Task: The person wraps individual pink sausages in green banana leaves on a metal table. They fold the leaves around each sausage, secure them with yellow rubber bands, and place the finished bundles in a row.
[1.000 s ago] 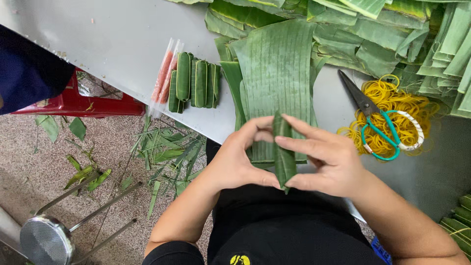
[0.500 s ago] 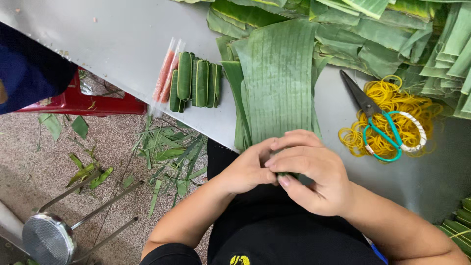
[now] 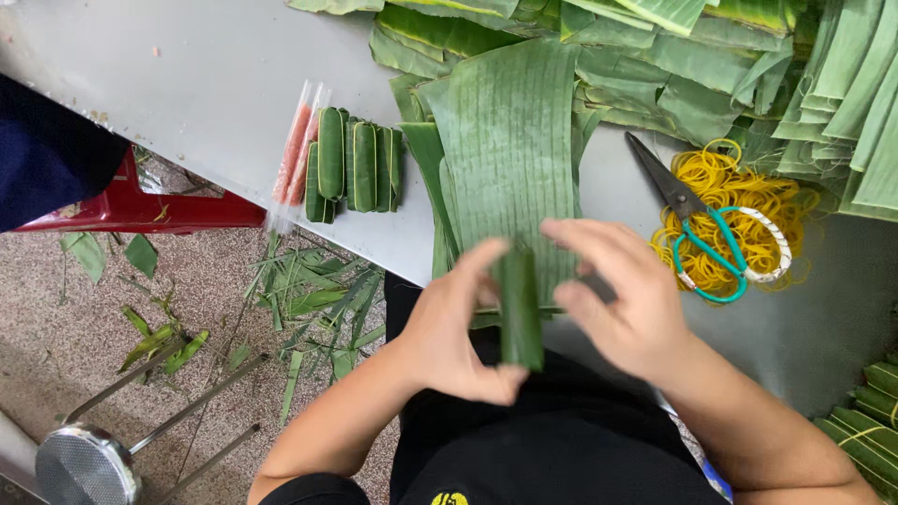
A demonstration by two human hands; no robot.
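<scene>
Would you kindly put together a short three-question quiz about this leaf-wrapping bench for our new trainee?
1. True or false: the left hand holds the dark green leaf roll.
2. What lies on the yellow rubber bands? A) scissors B) a knife C) a spoon
3. Which side of the big flat leaf are the finished rolls on, as the picture shows it?

Key: 1 true; 2 A, the scissors; 3 left.

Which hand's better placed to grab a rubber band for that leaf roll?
Right, probably. The right hand is open and lies nearer the yellow rubber bands, while the left hand grips the leaf roll.
</scene>
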